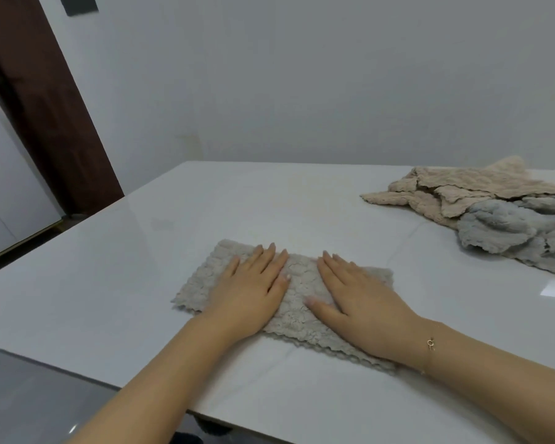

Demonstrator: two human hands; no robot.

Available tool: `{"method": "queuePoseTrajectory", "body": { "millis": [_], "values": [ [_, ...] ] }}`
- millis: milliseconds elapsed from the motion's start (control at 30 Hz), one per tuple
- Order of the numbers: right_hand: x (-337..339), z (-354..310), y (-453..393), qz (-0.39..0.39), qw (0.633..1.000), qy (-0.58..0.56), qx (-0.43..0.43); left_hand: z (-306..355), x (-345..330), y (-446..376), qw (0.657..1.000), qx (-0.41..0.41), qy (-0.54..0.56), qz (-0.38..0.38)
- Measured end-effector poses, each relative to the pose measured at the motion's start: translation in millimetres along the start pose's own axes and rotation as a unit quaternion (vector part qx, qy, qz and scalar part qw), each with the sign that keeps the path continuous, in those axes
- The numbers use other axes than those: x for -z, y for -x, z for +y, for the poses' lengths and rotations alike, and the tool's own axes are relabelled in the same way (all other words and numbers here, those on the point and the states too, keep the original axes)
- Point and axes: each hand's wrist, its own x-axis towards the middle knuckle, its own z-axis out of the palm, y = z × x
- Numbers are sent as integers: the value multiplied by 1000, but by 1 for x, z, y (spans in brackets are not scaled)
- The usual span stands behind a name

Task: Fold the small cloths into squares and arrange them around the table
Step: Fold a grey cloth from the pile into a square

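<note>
Both hands flat on grey cloth point(297, 302); left point(249, 291) | right point(358, 302)

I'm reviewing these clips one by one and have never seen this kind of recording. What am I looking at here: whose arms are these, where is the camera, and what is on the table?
There is no machine here. A person wears a wide-angle camera on the head, looking forward and down, so the two bare arms coming in from below are their own. The left hand and right hand lie flat, fingers straight, pressing on a grey-beige cloth spread on the white table. Nothing is gripped; the hands only press. The cloth looks like a long rectangle, not yet a square. At the far right lies a loose pile of unfolded cloths, beige and blue-grey. The right wrist has a thin bracelet.
</note>
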Motion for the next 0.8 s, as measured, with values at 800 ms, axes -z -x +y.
{"method": "queuePoseTrajectory", "body": {
  "millis": [800],
  "values": [
    [10,37,40,-4,999,-9,-53,48,16,-6,997,-79,13,-18]
  ]
}}
